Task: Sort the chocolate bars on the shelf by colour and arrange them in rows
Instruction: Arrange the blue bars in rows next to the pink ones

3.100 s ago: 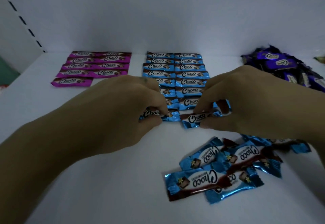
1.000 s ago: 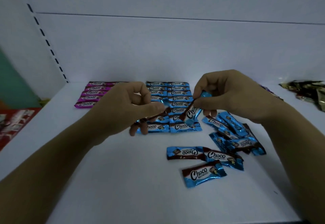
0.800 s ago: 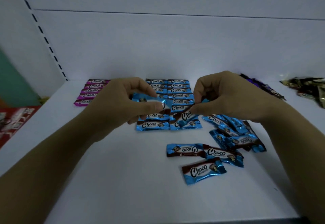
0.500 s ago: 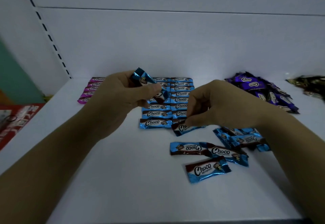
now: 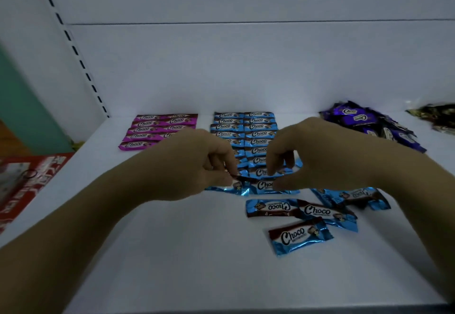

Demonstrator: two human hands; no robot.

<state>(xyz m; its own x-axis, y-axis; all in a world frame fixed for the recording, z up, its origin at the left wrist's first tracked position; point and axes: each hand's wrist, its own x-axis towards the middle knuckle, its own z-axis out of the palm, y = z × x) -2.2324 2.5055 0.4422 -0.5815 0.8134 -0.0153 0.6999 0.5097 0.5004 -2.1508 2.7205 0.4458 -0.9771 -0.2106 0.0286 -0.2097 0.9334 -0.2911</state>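
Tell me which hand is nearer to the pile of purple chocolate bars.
Right. The right hand is beside the purple pile, to its left; the left hand is farther left, toward the pink rows.

The left hand [image 5: 194,163] and the right hand [image 5: 310,153] are bare, and so are both wrists and forearms as far as the lower edge of the view. Anything worn higher up the arms lies outside the picture. Dim light leaves the nails and finer detail unclear.
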